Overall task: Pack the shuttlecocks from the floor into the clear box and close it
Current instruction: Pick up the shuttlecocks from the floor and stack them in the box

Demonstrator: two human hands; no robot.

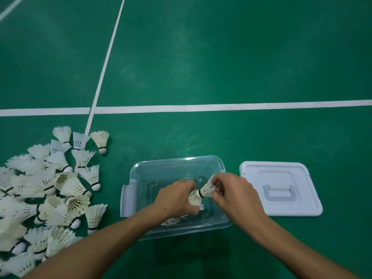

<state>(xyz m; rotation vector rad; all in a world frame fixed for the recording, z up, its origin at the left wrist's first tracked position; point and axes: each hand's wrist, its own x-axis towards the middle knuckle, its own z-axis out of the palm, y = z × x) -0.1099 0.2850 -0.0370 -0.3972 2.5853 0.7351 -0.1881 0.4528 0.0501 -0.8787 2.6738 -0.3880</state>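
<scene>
Over the clear box (175,172), nearest to me, both my hands are busy: my left hand (175,197) is curled round the feather skirt of one shuttlecock (194,200), and my right hand (234,193) pinches the frayed feathers of a second shuttlecock (205,191), its cork nose pointed into the first one's cone. I judge I'm nesting them before laying them down. Another few feathers show under my left wrist on the box floor, so very little is packed yet.

To my left, the big pile of shuttlecocks (48,194) lies on the green floor (221,67), untouched and just beside the box. The white lid (281,188) sits flat on the right, close to the box but apart.

What worries me: pushing the nose in crooked could crush or splay those brittle feathers, and loose stacking may leave the box too full for the lid to seat.
</scene>
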